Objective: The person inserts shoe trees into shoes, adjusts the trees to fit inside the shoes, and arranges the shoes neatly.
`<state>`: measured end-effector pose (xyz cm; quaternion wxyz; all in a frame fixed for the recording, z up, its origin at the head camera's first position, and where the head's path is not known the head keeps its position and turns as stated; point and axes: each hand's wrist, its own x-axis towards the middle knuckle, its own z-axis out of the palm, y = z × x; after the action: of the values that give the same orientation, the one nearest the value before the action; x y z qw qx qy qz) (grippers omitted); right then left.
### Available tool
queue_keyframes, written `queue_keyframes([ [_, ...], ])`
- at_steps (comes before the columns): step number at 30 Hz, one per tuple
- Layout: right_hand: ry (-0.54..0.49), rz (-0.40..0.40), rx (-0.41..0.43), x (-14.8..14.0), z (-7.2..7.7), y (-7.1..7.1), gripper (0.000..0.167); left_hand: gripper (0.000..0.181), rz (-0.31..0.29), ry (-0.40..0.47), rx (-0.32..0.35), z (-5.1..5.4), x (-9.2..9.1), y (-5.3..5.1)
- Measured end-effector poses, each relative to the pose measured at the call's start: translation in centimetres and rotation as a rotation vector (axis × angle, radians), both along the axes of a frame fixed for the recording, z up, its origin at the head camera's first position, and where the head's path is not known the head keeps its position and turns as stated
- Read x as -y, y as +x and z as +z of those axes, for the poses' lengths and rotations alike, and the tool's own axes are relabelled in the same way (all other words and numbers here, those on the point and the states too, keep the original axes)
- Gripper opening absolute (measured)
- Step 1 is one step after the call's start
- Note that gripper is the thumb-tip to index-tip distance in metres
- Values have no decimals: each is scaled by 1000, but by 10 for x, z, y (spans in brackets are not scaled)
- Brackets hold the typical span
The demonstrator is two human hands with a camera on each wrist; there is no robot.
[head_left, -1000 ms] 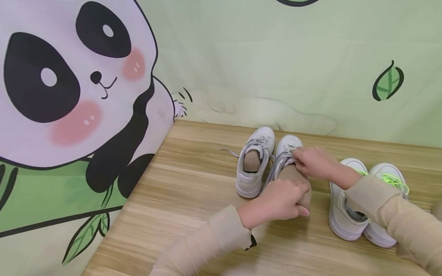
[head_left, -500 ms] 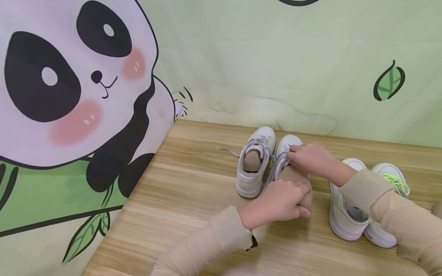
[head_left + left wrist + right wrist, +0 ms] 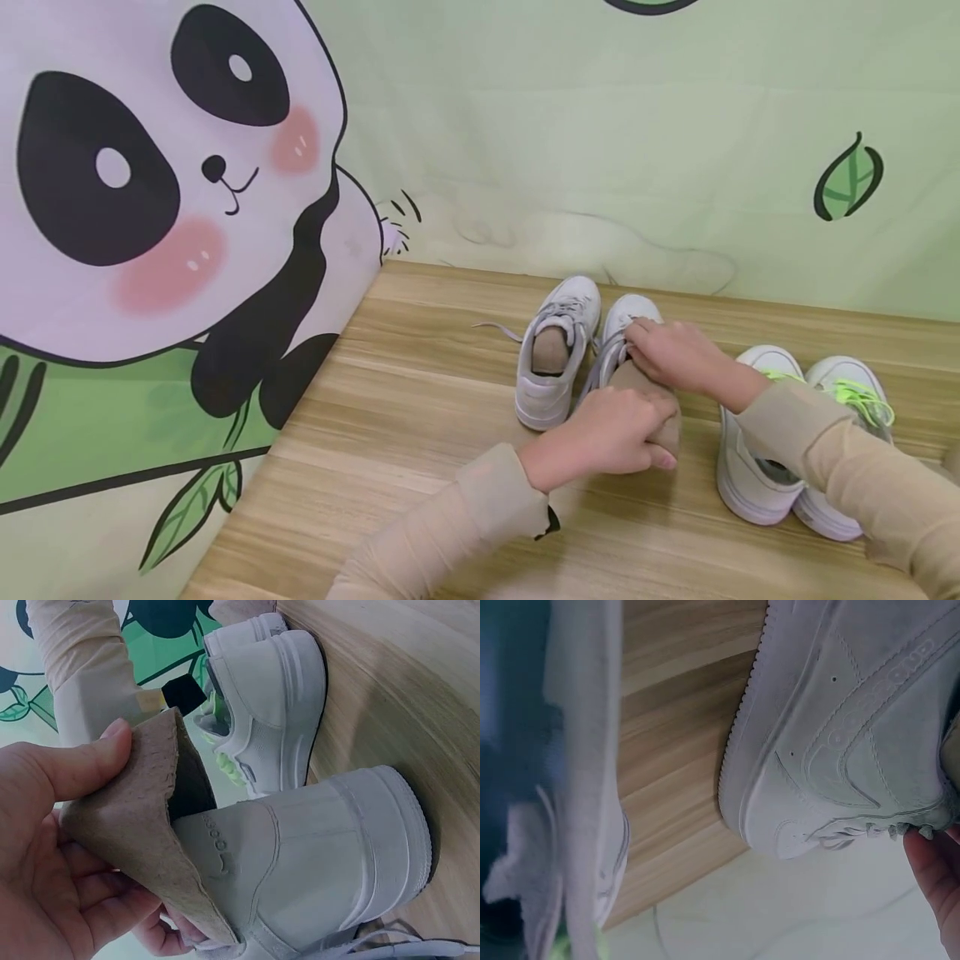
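A white sneaker (image 3: 636, 308) with grey laces stands on the wooden surface, toe toward the wall. My left hand (image 3: 603, 437) grips a brown, rough-edged shoe insert (image 3: 139, 806) by its rear end, thumb on one side and fingers on the other. The insert's front reaches into the sneaker's opening, where its tip is hidden. At the laces (image 3: 847, 832), my right hand (image 3: 682, 354) pinches the upper edge of the same sneaker near the tongue; its other fingers are mostly hidden. Beside it on the left, the matching sneaker (image 3: 542, 400) has a similar brown insert (image 3: 550, 350) inside.
Two white sneakers (image 3: 753, 492) with bright green laces (image 3: 862, 400) stand to the right, partly under my right sleeve. A loose grey lace (image 3: 495, 327) trails left. Behind the wooden surface (image 3: 420, 375) rises a pale green wall (image 3: 600, 125) with a panda drawing (image 3: 135, 167).
My right hand's fingers have shifted slightly left along the laces toward the tongue. The left hand and the insert stay nearly in place.
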<state>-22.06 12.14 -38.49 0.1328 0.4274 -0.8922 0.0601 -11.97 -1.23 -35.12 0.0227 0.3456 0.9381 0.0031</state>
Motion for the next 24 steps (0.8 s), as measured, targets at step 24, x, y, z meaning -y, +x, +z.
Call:
queue_keyframes([
  [24, -58, 76, -25, -6, 1, 2, 15, 30, 44, 3, 44, 4, -4, -9],
])
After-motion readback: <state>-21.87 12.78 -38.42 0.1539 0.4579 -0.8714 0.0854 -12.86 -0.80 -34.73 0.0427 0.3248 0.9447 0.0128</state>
